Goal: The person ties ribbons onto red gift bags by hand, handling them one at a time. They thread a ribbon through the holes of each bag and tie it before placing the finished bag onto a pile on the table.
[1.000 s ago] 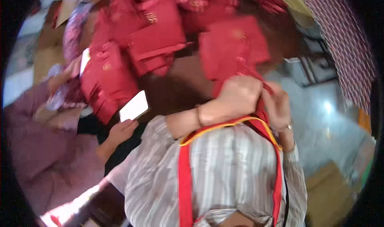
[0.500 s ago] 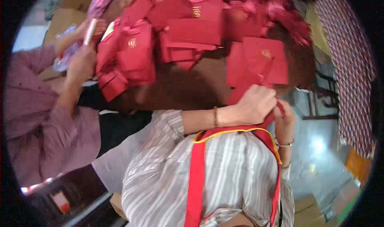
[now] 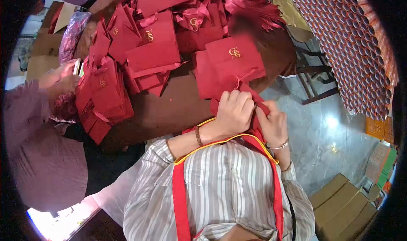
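At the table's near edge, my left hand (image 3: 235,113), with a beaded bracelet at the wrist, is closed on a red gift bag (image 3: 251,91). My right hand (image 3: 273,124), wearing a metal bangle, pinches the same bag's right side. A thin red ribbon (image 3: 238,80) rises from it above my left knuckles. Much of the held bag is hidden behind my fingers. Just beyond lies a flat red bag with gold letters (image 3: 234,59). I wear a red apron with yellow trim (image 3: 181,194).
Stacks of red bags (image 3: 152,46) and a bundle of red ribbons (image 3: 258,9) cover much of the brown table (image 3: 169,109). On the left, another person's hands (image 3: 63,79) are at a red pile. Rows of round-ended tubes (image 3: 339,41) and a cardboard box (image 3: 343,207) are on the right.
The view has shifted, so the table and my hands appear further left. My hands stay on the red bag. The other person's hands have lowered toward the red pile.
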The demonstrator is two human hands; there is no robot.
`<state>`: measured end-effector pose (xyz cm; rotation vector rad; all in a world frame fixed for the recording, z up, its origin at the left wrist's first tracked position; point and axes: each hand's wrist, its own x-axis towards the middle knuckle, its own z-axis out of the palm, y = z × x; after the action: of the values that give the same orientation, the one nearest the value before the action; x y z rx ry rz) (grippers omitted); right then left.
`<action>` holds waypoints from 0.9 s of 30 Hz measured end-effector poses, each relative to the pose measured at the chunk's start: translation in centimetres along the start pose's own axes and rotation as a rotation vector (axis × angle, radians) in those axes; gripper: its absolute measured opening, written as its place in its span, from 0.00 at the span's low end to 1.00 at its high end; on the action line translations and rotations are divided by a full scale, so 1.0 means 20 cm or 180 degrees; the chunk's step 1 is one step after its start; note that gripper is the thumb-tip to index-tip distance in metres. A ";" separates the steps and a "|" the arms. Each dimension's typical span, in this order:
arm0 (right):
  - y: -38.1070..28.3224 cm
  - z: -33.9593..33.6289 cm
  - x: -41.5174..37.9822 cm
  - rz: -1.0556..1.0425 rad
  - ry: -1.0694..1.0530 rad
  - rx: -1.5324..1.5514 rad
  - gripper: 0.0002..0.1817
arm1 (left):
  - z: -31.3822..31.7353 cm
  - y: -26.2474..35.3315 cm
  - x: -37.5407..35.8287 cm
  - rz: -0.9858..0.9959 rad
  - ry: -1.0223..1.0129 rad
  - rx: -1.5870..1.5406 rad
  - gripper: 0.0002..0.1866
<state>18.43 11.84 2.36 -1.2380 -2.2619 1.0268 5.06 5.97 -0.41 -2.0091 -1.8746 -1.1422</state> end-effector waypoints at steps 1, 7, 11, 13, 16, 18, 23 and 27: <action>-0.01 0.01 0.00 -0.0003 0.0012 0.0010 0.10 | 0.00 0.00 0.00 0.0017 0.0015 0.0010 0.06; 0.00 0.06 -0.02 -0.0281 0.0392 0.0285 0.07 | -0.01 0.00 0.00 0.0013 0.0048 0.0002 0.08; -0.02 0.02 -0.03 0.0046 0.0008 0.0612 0.07 | -0.03 -0.02 -0.02 -0.0044 0.0165 -0.0171 0.08; 0.05 0.06 -0.04 0.0189 -0.0018 0.1228 0.07 | -0.03 -0.01 -0.02 -0.0055 0.0088 -0.0208 0.08; 0.00 0.04 -0.03 0.0007 0.0076 0.0712 0.08 | -0.02 -0.01 -0.03 -0.0171 0.0055 -0.0216 0.08; -0.06 0.00 -0.03 0.0292 -0.0228 0.0943 0.08 | -0.01 -0.01 -0.02 -0.0141 0.0070 -0.0217 0.08; 0.00 0.02 -0.02 0.0167 -0.0121 0.0914 0.09 | -0.08 0.00 0.01 -0.0153 -0.0501 -0.0054 0.07; 0.04 0.02 0.00 -0.0358 -0.0138 0.0838 0.09 | -0.21 -0.06 0.10 -0.0530 -0.0904 -0.0813 0.06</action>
<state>18.70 11.89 1.56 -0.9776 -2.1169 1.2702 2.06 5.34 3.29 -2.2927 -2.1631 -1.2505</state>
